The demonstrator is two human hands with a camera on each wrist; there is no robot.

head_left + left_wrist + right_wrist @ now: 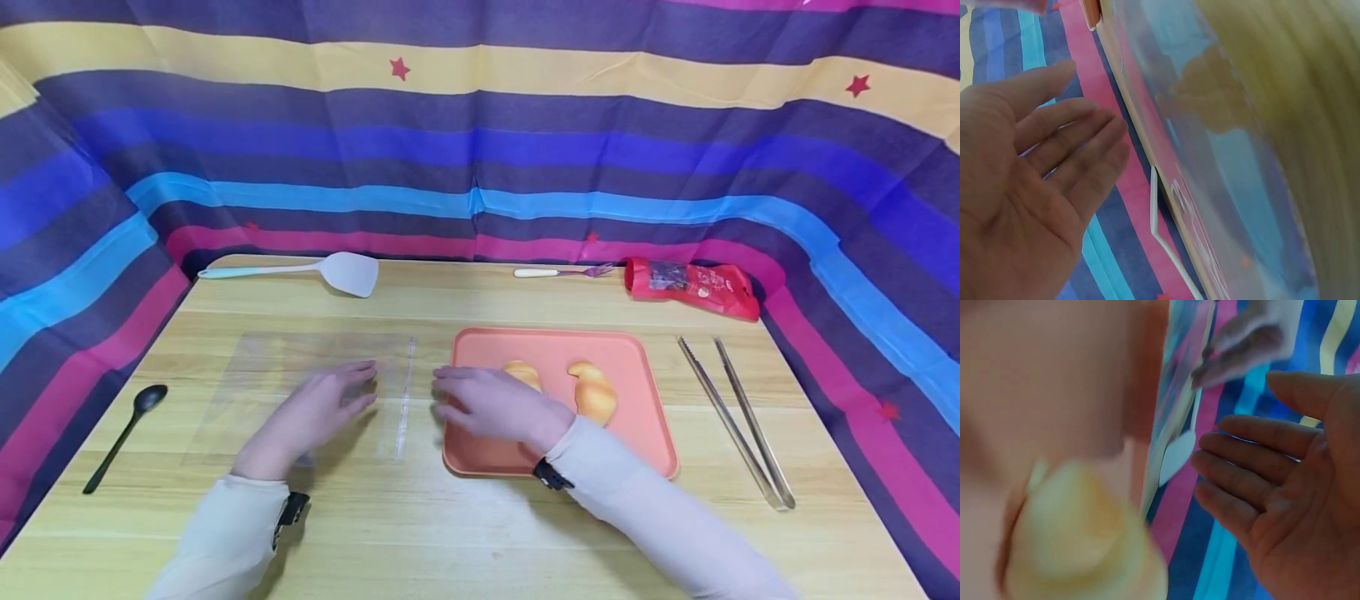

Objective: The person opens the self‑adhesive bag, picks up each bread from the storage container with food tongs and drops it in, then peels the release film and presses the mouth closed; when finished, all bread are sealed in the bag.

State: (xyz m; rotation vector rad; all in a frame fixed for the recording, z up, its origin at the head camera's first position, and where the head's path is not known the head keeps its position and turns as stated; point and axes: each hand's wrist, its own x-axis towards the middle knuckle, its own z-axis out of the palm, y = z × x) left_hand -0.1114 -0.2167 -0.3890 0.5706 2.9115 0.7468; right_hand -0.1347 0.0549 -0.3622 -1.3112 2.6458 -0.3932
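Observation:
A clear plastic bag (300,392) lies flat on the wooden table (480,533). My left hand (352,387) is over its right part with straight fingers, holding nothing. My right hand (450,396) is open over the left edge of an orange tray (637,417). Two golden bread rolls lie on the tray, one (522,372) just behind my right hand and one (594,392) further right. The left wrist view shows an open palm (1079,119) beside the bag (1210,125). The right wrist view shows an open palm (1235,444) next to a blurred roll (1079,537).
Metal tongs (735,417) lie right of the tray. A black spoon (123,433) lies at the far left. Along the back edge are a white spatula (330,271), a fork (562,272) and a red packet (693,287). Striped cloth walls surround the table.

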